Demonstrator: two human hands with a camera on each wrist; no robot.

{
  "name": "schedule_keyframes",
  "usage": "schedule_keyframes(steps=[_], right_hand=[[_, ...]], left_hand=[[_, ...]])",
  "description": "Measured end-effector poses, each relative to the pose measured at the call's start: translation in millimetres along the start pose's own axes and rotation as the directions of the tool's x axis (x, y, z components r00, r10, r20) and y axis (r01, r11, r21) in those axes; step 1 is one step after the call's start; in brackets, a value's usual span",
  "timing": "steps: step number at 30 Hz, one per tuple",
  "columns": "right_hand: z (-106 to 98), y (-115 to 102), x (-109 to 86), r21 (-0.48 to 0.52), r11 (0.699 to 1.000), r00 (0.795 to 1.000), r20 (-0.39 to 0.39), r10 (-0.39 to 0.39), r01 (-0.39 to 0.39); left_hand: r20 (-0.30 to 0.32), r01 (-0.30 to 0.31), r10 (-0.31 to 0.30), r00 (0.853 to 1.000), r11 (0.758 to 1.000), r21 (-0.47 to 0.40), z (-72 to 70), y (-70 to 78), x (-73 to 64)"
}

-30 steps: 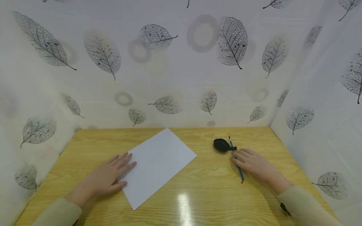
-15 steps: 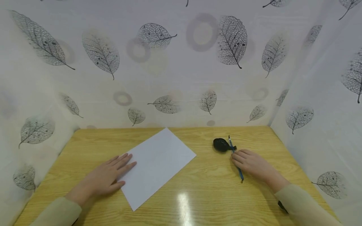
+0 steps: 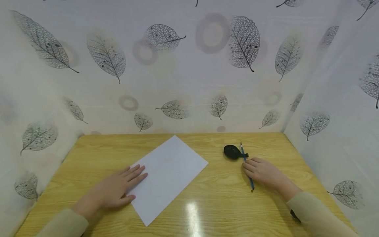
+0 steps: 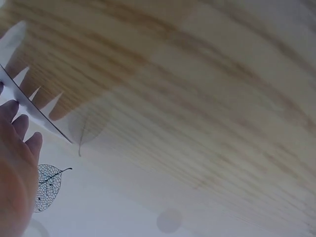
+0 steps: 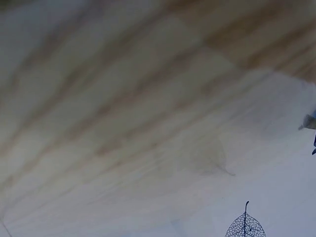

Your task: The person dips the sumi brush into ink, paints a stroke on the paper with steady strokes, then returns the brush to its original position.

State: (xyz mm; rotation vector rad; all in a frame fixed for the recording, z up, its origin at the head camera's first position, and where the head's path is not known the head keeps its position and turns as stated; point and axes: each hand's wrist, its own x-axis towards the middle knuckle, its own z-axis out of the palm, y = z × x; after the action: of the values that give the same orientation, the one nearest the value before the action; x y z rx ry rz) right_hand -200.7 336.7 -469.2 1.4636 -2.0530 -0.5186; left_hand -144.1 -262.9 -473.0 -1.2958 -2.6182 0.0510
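A blank white sheet of paper (image 3: 168, 179) lies at an angle on the wood-grain table. My left hand (image 3: 116, 189) rests on its left edge, fingers spread and nearly straight; the left wrist view catches those fingertips (image 4: 33, 143) at the paper's edge. On the right, my right hand (image 3: 263, 172) has bent fingers over the middle of a thin blue paintbrush (image 3: 251, 181) with a dark tip. The thumb is hidden. Beside the brush is a glossy black rounded thing with a narrow neck (image 3: 232, 152), which the brush crosses.
The table (image 3: 207, 204) ends at a pale backdrop (image 3: 189, 75) printed with leaves, and similar panels stand at both sides. A light glare lies on the table's front middle. In the right wrist view, a small piece of the brush (image 5: 310, 121) shows at the right edge.
My left hand has slid the paper slightly right and towards me. The brush's rear end has shifted a little left with my right hand. The black thing stays in place.
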Motion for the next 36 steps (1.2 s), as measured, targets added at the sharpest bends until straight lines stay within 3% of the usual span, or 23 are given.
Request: schedule_keyframes(steps=[9, 14, 25, 29, 36], right_hand=[[-1, -1, 1.9, -0.057, 0.997, 0.998, -0.035, -0.052, 0.050], [-4, -1, 3.1, -0.080, 0.995, 0.995, -0.067, -0.070, 0.064], [-6, 4, 8.8, -0.117, 0.992, 0.980, -0.188, -0.070, 0.049], [-8, 6, 11.8, -0.123, 0.991, 0.975, -0.212, -0.069, 0.044], [-15, 10, 16.5, -0.130, 0.991, 0.968, -0.244, -0.061, 0.030]], left_hand=[[0.081, 0.050, -0.045, 0.996, 0.997, -0.060, 0.6, 9.5, 1.8], [0.050, 0.014, -0.012, 0.999, 0.999, -0.041, -0.2, 13.7, 4.4], [0.061, -0.010, 0.012, 0.998, 0.999, -0.035, -3.8, 24.6, 10.9], [0.114, 0.025, -0.018, 0.993, 0.997, -0.067, -7.0, 30.1, 12.9], [0.235, 0.143, -0.110, 0.966, 0.981, -0.130, -7.0, 40.3, 21.2]])
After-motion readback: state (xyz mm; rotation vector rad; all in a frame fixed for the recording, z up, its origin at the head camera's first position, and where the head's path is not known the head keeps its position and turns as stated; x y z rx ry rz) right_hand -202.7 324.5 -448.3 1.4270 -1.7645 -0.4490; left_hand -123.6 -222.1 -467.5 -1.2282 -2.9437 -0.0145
